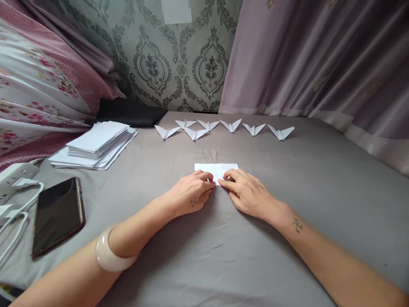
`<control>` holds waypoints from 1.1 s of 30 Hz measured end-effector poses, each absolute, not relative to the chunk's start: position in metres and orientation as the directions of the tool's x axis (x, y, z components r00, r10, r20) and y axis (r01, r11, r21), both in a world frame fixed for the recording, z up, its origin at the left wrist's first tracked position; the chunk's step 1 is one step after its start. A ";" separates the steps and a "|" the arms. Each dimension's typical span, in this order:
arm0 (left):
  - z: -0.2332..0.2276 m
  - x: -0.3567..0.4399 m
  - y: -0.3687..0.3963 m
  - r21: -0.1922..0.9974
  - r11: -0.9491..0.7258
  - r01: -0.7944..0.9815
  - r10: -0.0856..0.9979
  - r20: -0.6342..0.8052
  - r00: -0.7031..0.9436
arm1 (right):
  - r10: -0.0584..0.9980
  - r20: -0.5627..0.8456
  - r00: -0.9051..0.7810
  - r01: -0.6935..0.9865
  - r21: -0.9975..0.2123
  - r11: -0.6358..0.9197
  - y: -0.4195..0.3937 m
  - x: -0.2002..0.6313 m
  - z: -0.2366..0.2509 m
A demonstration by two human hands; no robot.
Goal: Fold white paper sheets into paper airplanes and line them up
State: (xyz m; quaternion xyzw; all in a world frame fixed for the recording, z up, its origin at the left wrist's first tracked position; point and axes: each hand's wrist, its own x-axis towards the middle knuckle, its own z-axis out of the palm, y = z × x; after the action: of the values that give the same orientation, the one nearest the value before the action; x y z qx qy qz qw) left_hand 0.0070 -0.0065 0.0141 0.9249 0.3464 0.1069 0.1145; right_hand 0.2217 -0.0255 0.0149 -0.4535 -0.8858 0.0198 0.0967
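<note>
A white sheet of paper [217, 169], seen as a wide low strip, lies on the grey cloth in front of me. My left hand [193, 189] has its fingers curled and pinched at the near edge of the paper, left of its middle. From the other side my right hand [247, 189] pinches the same near edge, fingers bent, a small gap from the left. The fingertips hide parts of the paper's lower edge. Beyond it stand several folded paper planes [208, 125] in a loose row.
A stack of white paper [96, 138] sits at the left, before a black cloth [128, 111]. Nearer are a smartphone [59, 217] and a white power strip [17, 179] with cables. Curtains [287, 55] hang at the right, by a patterned wall [179, 55].
</note>
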 end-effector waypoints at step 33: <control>0.031 0.013 -0.009 0.921 -0.257 0.292 0.860 0.081 0.503 | 0.919 -0.008 -0.395 0.446 -0.876 0.184 -0.016 0.227 0.055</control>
State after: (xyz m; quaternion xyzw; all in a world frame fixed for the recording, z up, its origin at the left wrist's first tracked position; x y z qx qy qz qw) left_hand 0.0130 -0.0093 0.0313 0.7317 0.3937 0.3055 0.4651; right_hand 0.2274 -0.0163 0.0549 -0.4753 -0.7179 0.4268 0.2768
